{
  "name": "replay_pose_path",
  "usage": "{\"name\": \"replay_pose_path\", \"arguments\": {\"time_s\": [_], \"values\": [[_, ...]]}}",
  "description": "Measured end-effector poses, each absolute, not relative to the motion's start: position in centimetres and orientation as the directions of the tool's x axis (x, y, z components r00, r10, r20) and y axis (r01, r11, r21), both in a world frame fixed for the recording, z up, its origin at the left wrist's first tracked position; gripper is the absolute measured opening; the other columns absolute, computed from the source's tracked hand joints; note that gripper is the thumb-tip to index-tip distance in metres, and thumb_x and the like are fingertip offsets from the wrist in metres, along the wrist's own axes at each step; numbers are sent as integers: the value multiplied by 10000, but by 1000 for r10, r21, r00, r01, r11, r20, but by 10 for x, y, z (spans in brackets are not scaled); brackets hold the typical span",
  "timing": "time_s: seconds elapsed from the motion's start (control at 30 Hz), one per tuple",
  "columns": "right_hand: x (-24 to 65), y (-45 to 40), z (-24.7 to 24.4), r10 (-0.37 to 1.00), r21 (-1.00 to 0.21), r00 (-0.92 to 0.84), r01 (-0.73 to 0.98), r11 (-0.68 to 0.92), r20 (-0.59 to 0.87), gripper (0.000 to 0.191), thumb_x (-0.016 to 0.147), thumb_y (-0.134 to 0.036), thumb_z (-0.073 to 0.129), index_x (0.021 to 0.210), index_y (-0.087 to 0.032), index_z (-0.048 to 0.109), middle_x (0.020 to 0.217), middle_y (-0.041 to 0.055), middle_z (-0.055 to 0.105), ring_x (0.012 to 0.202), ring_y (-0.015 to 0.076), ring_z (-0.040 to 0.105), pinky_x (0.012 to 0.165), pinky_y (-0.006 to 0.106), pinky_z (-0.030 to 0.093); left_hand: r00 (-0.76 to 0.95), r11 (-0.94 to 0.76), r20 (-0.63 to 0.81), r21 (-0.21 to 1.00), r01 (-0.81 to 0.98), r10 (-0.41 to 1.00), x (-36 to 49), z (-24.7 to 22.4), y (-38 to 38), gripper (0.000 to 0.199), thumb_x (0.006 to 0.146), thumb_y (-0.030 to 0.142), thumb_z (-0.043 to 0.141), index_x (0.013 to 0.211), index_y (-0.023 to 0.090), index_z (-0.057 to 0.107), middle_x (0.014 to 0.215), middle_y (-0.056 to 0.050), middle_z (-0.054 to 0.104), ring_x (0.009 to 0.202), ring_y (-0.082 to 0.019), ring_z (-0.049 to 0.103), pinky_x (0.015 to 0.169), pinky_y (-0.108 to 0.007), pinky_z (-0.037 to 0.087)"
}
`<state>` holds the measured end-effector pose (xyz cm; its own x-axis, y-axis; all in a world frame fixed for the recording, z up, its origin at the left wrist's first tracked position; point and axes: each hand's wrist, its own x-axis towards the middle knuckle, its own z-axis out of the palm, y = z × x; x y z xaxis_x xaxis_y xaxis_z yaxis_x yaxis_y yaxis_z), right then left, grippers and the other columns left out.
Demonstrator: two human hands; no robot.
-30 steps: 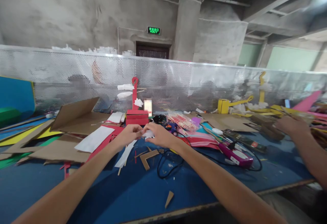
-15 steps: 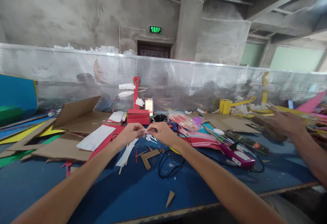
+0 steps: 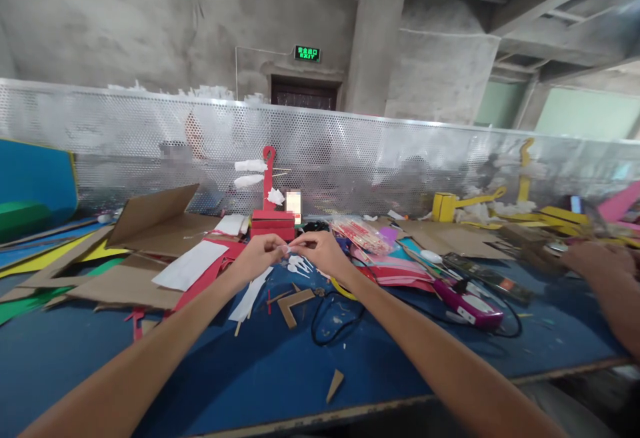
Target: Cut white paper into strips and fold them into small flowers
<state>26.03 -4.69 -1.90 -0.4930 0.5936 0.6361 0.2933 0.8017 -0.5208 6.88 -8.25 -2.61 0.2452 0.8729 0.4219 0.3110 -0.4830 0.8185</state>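
My left hand (image 3: 264, 253) and my right hand (image 3: 320, 251) meet at the fingertips over the middle of the blue table. Both are closed in a pinch on a small white piece (image 3: 289, 249), perhaps paper, mostly hidden by the fingers. Several thin white scraps (image 3: 299, 265) show just below it. Behind my hands stands a red box (image 3: 273, 225) with a red hooked upright (image 3: 269, 175); white wrapped pieces stick out from its left. Nearer me lie a white strip (image 3: 251, 298) over thin sticks and an L-shaped cardboard piece (image 3: 289, 306).
Cardboard sheets (image 3: 135, 281) and a white sheet (image 3: 190, 265) cover the left side. A bag of sticks (image 3: 363, 235), a purple device (image 3: 473, 305) and a black cable (image 3: 325, 343) lie to the right. A co-worker's hand (image 3: 600, 261) is at far right. A perforated metal panel (image 3: 350, 158) stands behind.
My fingertips stay together on the white piece, with slightly shifted fingers; more white scraps show below. The co-worker's hand has moved right and down. The view has shifted slightly.
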Motion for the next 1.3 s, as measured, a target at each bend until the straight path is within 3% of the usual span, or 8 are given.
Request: {"name": "replay_pose_path", "arguments": {"time_s": [0.23, 0.5, 0.7, 0.8, 0.93, 1.1, 1.3], "values": [[260, -45, -20, 636, -590, -484, 268, 762, 601, 253, 801, -371, 627, 867, -144, 718, 718, 34, 665, 601, 125, 535, 541, 221, 380, 236, -500, 445, 810, 305, 864, 71, -23, -85, 229, 797, 383, 595, 791, 157, 633, 724, -31, 669, 631, -124, 584, 599, -234, 441], [261, -44, -17, 603, -465, -469, 385, 797, 645, 240, 842, -363, 602, 801, -161, 722, 722, 32, 670, 632, 129, 543, 599, 236, 390, 238, -508, 452, 811, 292, 859, 72, -25, -84, 226, 802, 368, 586, 823, 150, 639, 766, -49, 678, 675, -141, 602, 638, -255, 460], [260, -43, -19, 659, -675, -499, 183, 715, 563, 269, 808, -394, 627, 859, -138, 693, 728, 43, 666, 632, 143, 591, 600, 246, 457, 214, -506, 461, 818, 274, 861, 71, -24, -83, 183, 785, 334, 605, 797, 155, 641, 719, -34, 670, 652, -137, 598, 622, -254, 452], [260, -43, -19, 662, -707, -503, 133, 695, 555, 262, 782, -377, 653, 878, -136, 685, 755, 47, 669, 673, 152, 612, 634, 257, 480, 207, -503, 461, 823, 264, 863, 70, -24, -82, 167, 782, 321, 607, 793, 158, 639, 719, -32, 667, 653, -136, 598, 624, -255, 452], [260, -41, -20, 662, -673, -485, 186, 716, 571, 239, 793, -368, 643, 853, -138, 674, 762, 46, 672, 663, 148, 610, 627, 253, 472, 211, -502, 459, 827, 252, 863, 71, -25, -82, 167, 784, 323, 609, 795, 158, 628, 730, -34, 669, 660, -133, 603, 625, -250, 452], [261, -39, -19, 633, -544, -466, 327, 773, 618, 174, 845, -303, 584, 816, -152, 665, 700, 24, 664, 621, 131, 588, 592, 229, 428, 215, -509, 465, 821, 258, 859, 72, -26, -82, 213, 797, 364, 598, 800, 152, 620, 731, -40, 669, 660, -135, 601, 625, -248, 448], [261, -46, -16, 628, -522, -499, 352, 777, 598, 411, 916, -445, 463, 693, -149, 639, 620, 28, 649, 576, 128, 592, 561, 215, 415, 223, -518, 470, 809, 277, 854, 73, -23, -86, 245, 798, 390, 598, 823, 148, 628, 732, -39, 660, 674, -144, 603, 632, -254, 454]]}}
